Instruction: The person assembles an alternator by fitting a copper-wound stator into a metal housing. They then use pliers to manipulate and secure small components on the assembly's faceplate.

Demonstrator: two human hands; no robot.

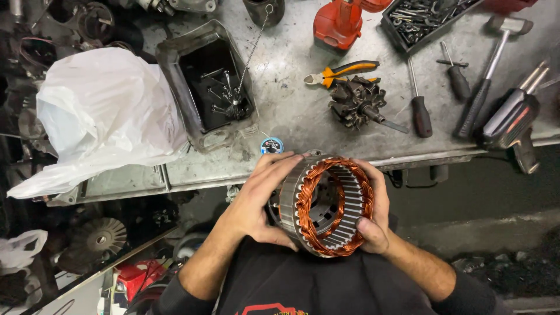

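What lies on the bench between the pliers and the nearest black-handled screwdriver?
A dark rotor lies between the pliers and the screwdriver, seen in the head view.

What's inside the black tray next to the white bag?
The tray holds loose bolts and a wire brush leaning over its rim. The dark bottom hides anything else.

Covering the near rim of the stator ring with the left hand and the far rim with the right hand. Hiding the bench edge behind the white plastic bag. Running off the top edge: the red power tool and the tray of bolts. Blurring into dark clutter at lower left, parts too dim to tell.
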